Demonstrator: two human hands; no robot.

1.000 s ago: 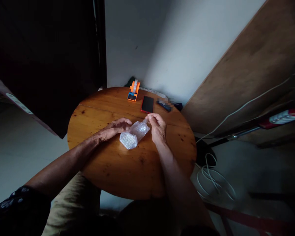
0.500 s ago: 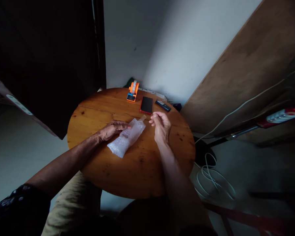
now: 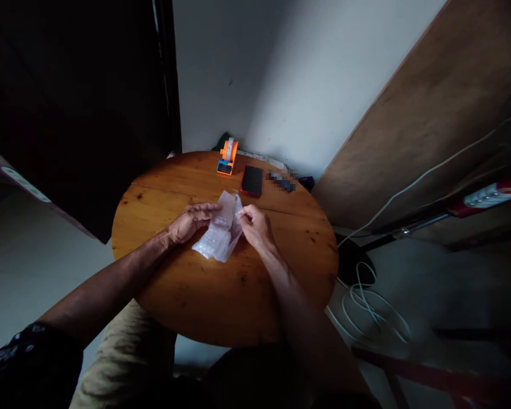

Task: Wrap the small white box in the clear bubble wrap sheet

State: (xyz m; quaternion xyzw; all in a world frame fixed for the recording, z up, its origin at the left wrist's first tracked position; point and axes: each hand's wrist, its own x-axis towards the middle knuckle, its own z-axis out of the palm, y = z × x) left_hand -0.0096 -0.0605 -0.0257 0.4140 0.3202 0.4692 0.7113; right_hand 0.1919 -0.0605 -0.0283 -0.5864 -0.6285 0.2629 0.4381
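Note:
Over the middle of the round wooden table [image 3: 187, 309] is a piece of translucent bubble wrap [image 3: 221, 230], partly unfolded, its right-hand flap lifted. My left hand [image 3: 191, 221] is at its left side, fingers reaching over the edge and the thumb below, holding it. On the right side, my right hand [image 3: 255, 224] pinches the raised flap between thumb and fingers. Whether anything lies inside the wrap cannot be seen.
Toward the back stand an orange tape dispenser [image 3: 227, 158], a red-edged phone [image 3: 251, 180] and a dark, blurred-out object [image 3: 281, 181]. A white wall rises behind. White cable [image 3: 360, 295] lies coiled on the floor at right.
My right hand has moved left and taken hold of the bubble wrap's edge. The wrap has opened out and its upper part is raised; the clear strip at its end is out of sight.

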